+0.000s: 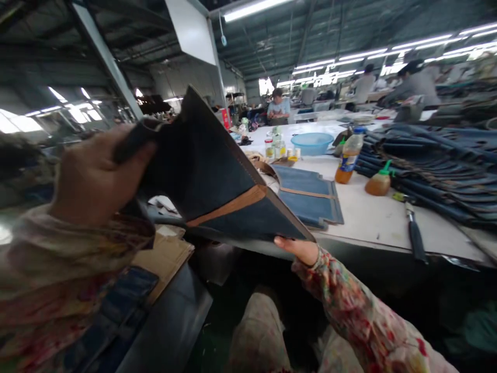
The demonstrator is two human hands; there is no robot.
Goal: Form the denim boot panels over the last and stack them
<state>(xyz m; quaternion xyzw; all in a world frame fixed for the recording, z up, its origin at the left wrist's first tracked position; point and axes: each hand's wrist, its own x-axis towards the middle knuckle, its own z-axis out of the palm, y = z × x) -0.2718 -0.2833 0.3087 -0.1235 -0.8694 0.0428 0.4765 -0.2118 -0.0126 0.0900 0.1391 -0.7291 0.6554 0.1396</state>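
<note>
A dark blue leather panel with a tan strip across it hangs tilted in the air between my two hands. My left hand, blurred by motion, is closed round its rolled upper-left end. At the lower right corner my right hand grips the edge, thumb on the near face and fingers hidden behind. On the table beyond lies a similar blue panel, flat, also crossed by a tan strip.
On the white table stand a bottle of amber liquid, a squeeze bottle with a green nozzle and a blue basin. A black-handled tool lies near the edge. Stacked blue pieces fill the right. Cardboard sits lower left.
</note>
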